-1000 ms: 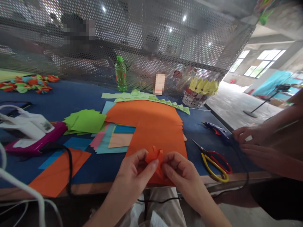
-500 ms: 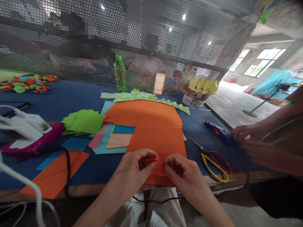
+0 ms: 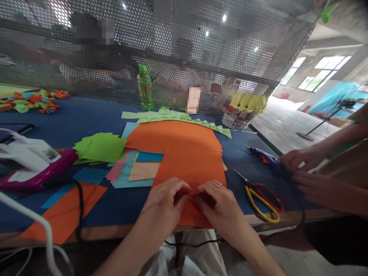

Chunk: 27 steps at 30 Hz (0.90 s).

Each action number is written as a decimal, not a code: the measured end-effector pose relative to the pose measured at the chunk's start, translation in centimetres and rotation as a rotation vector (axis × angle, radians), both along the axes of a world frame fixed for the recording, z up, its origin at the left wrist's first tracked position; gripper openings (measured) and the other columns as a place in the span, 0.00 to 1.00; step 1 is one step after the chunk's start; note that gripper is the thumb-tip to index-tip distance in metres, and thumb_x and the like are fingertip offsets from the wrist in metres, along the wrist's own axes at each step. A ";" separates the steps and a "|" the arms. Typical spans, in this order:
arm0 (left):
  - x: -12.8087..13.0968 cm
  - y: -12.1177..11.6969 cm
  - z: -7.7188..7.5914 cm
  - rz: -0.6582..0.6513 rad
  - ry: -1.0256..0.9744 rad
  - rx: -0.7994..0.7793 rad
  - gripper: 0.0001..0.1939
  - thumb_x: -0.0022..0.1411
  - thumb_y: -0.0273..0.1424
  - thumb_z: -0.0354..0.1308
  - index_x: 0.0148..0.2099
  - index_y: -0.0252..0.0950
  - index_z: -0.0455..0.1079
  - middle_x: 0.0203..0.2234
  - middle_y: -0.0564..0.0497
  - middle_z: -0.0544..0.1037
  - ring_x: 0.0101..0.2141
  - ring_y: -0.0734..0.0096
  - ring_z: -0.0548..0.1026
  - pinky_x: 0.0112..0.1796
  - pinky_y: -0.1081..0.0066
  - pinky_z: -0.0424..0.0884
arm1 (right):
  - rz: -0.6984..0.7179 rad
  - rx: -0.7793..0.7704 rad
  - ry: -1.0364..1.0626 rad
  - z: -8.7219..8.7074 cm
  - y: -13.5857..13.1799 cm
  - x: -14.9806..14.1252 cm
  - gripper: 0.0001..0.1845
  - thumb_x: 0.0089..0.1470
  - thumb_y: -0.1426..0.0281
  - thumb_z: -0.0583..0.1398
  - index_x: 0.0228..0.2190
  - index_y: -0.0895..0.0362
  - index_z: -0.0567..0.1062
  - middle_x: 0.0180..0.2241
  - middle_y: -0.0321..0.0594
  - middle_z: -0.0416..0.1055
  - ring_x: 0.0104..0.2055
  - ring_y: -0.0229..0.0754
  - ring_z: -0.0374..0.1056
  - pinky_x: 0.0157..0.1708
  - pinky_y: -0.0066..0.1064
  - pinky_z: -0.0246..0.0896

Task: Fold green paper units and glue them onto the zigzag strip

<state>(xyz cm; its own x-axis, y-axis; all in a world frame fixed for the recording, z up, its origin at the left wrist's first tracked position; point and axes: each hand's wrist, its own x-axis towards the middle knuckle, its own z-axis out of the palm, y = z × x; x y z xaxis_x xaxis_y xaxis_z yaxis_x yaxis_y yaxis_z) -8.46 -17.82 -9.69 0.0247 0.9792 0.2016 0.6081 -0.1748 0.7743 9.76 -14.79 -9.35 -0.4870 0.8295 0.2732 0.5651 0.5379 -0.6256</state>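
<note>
My left hand [image 3: 168,201] is closed in a pinch on a small piece of orange paper [image 3: 192,193], mostly covered by my fingers. Meeting it from the other side, my right hand [image 3: 220,205] has thumb and fingers pinched at the same piece. Both hands are just above a large orange paper sheet [image 3: 189,165] that reaches the table's front edge. Under and beyond it lies another orange sheet [image 3: 172,134], on top of blue, pink and peach papers [image 3: 145,171]. A strip of folded light green paper triangles [image 3: 184,118] runs along the far side.
To the right are scissors [image 3: 260,195] with red and yellow handles and a blue glue gun [image 3: 264,154], near another person's hands [image 3: 301,165]. Left are green paper squares [image 3: 100,147] and a magenta power strip [image 3: 64,163]. A green bottle [image 3: 144,88] and a basket [image 3: 237,119] stand behind.
My hands have come together: the right fingertips moved left to meet the left ones at the small orange piece. The view has shifted slightly.
</note>
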 end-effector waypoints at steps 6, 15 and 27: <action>-0.3 0.1 -0.2 -0.023 0.008 0.053 0.08 0.61 0.20 0.58 0.35 0.39 0.73 0.30 0.58 0.78 0.32 0.76 0.75 0.36 0.75 0.66 | 0.006 -0.004 0.003 0.1 0.3 -0.2 0.08 0.55 0.79 0.65 0.35 0.55 0.75 0.34 0.34 0.75 0.38 0.41 0.69 0.40 0.33 0.58; -1.2 -0.2 -1.1 0.034 0.085 0.113 0.07 0.64 0.23 0.57 0.43 0.39 0.71 0.38 0.53 0.77 0.40 0.67 0.75 0.43 0.67 0.67 | 0.066 0.050 0.000 0.0 1.1 -1.0 0.11 0.55 0.84 0.63 0.33 0.56 0.74 0.33 0.34 0.75 0.37 0.41 0.70 0.40 0.31 0.60; -2.2 -0.5 -0.9 -0.064 0.173 0.100 0.07 0.69 0.24 0.53 0.41 0.41 0.70 0.37 0.55 0.72 0.41 0.69 0.72 0.44 0.67 0.65 | 0.128 0.148 -0.005 -0.3 0.8 -0.8 0.11 0.58 0.84 0.60 0.33 0.56 0.72 0.32 0.35 0.74 0.36 0.41 0.68 0.39 0.32 0.60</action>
<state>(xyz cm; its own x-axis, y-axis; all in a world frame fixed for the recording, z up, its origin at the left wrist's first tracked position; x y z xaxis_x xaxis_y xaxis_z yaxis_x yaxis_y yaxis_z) -10.66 -18.35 -10.60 0.1285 0.9499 0.2850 0.7155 -0.2878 0.6365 8.93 -13.95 -9.67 -0.5875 0.7120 0.3846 0.4896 0.6911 -0.5316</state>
